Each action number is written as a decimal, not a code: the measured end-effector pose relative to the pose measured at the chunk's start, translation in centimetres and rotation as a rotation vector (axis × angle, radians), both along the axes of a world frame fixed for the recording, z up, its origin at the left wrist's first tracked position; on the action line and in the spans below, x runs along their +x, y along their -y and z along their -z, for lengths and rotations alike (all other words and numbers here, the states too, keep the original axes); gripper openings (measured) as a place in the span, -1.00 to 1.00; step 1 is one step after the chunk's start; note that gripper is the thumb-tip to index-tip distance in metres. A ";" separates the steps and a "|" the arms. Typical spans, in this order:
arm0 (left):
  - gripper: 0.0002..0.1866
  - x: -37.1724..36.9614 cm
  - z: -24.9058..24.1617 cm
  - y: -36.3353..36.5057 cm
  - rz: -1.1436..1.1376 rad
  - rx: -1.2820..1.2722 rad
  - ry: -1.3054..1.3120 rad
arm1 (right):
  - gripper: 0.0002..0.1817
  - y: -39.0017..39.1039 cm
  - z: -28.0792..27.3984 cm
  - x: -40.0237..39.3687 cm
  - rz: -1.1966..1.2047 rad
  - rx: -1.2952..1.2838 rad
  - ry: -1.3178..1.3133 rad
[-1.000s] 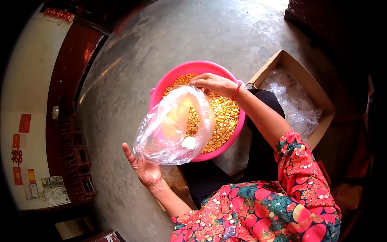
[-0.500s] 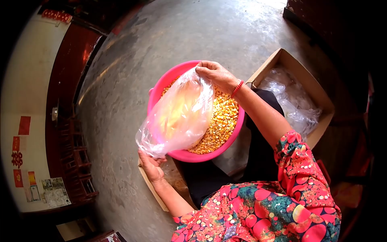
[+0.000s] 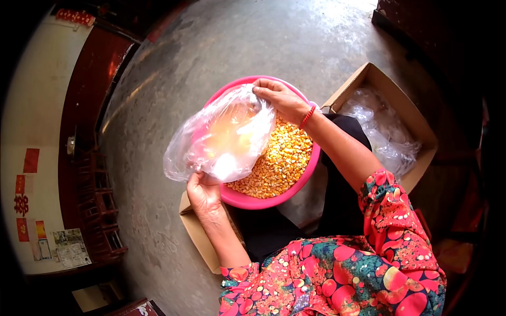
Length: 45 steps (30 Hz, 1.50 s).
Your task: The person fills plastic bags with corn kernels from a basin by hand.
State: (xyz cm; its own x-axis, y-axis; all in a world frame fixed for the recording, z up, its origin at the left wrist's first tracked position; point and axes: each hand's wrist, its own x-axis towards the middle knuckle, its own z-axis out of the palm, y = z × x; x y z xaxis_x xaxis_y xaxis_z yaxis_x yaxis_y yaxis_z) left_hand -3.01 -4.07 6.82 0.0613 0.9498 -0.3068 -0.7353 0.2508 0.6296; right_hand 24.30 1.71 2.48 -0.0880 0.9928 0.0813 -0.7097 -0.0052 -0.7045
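A clear plastic bag is stretched out between my two hands above a pink basin. Yellow corn kernels fill the basin, and the bag hides those on the left side. My right hand, with a red bracelet at the wrist, pinches the bag's upper edge near the basin's far rim. At the bag's lower edge, my left hand grips the film between thumb and fingers, beside the near left rim. The bag looks see-through, and no contents can be made out in it.
To the right stands a cardboard box with crumpled clear plastic bags inside. Another cardboard box lies partly hidden under my left forearm. Grey concrete floor surrounds the basin. Wooden chairs line the left wall.
My left hand has moved up and closed on the bag's lower edge. The bag's lower end has shifted up and left, uncovering more corn. My right hand has barely moved.
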 end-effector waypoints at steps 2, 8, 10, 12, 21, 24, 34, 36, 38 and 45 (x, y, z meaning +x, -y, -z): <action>-0.65 1.1 -2.2 -0.1 -0.057 0.019 0.020 | -0.84 0.1 -0.5 0.9 0.026 0.039 -0.079; -0.50 0.3 -1.5 0.0 -0.029 -0.027 -0.010 | -0.84 -0.1 -0.2 1.1 0.007 0.075 -0.070; -0.49 -0.2 0.3 1.3 -0.023 -0.054 -0.081 | -0.85 -0.1 -0.2 0.9 -0.016 0.068 -0.059; -0.46 -0.8 1.6 2.7 0.032 -0.060 -0.176 | -0.85 -0.1 0.1 0.9 -0.044 0.061 -0.048; -0.54 -0.7 0.5 5.7 -0.112 0.112 -0.536 | -0.68 1.3 -1.9 0.8 -0.215 0.008 0.559; -0.58 -1.2 -1.1 6.1 -0.167 0.146 -0.640 | -0.68 1.3 -1.9 0.9 -0.298 0.139 0.376; -0.33 1.8 -5.4 4.9 -0.171 0.677 -1.494 | -0.57 0.5 0.9 0.6 -0.125 0.211 0.837; -0.33 3.6 -4.9 3.9 -0.113 0.675 -1.488 | -0.52 1.0 -0.8 0.7 -0.290 0.218 0.584; -0.33 3.8 -4.2 3.4 -0.050 0.676 -1.475 | -0.52 1.3 -1.5 1.0 -0.316 0.224 0.495; -0.76 0.5 1.0 3.6 0.148 0.328 -1.289 | -0.56 2.5 -3.1 2.4 -0.264 0.134 0.311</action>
State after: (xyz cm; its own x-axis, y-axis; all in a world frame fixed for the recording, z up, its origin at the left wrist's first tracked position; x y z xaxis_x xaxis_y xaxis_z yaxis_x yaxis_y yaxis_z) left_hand -2.47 -7.69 5.79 0.0108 0.9998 0.0162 0.4461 -0.0193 0.8948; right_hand 26.72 -0.84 5.54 -0.3787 0.9153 0.1370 -0.4495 -0.0525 -0.8917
